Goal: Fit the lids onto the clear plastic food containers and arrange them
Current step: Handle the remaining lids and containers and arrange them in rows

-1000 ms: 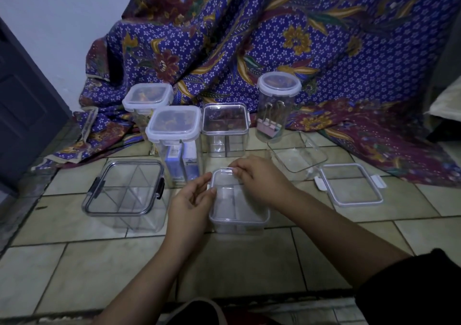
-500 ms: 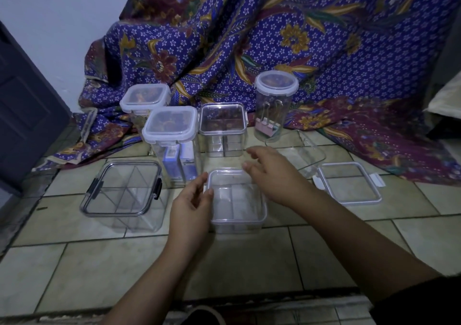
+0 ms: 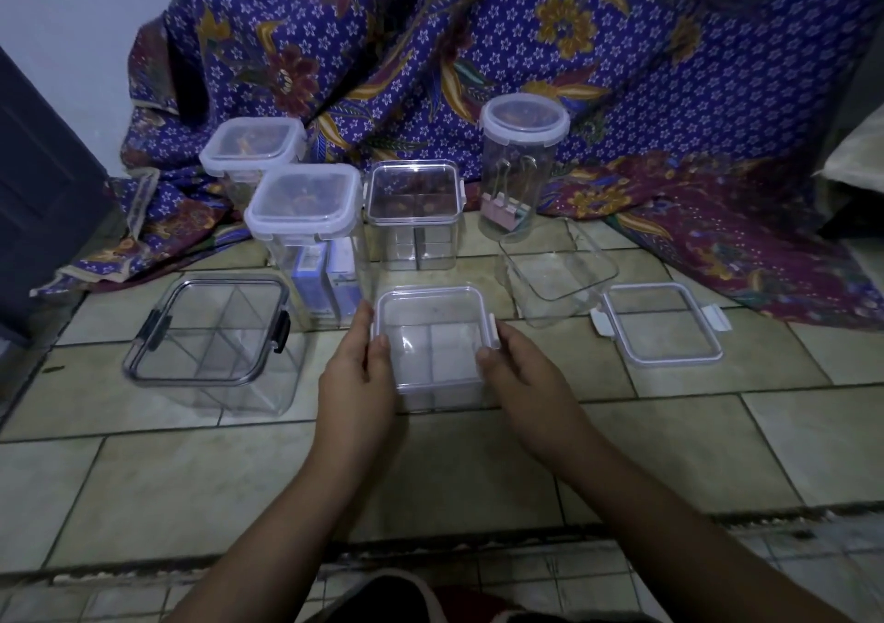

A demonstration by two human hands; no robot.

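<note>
A small clear square container with its lid on stands on the tiled floor in front of me. My left hand holds its left side, thumb on the lid's edge. On the right side, my right hand grips it with the thumb at the lid's white side clip. A lidless clear container stands to the right behind it. Its loose white-rimmed lid lies flat on the floor further right.
A wide black-clipped container stands at left. Behind are three lidded square containers and a round jar holding binder clips. Patterned purple cloth drapes the back. A dark door is at left.
My right hand moved from the container's far edge, out over the floor to the right, then back to grip its right side. My left hand stayed on the left side.
</note>
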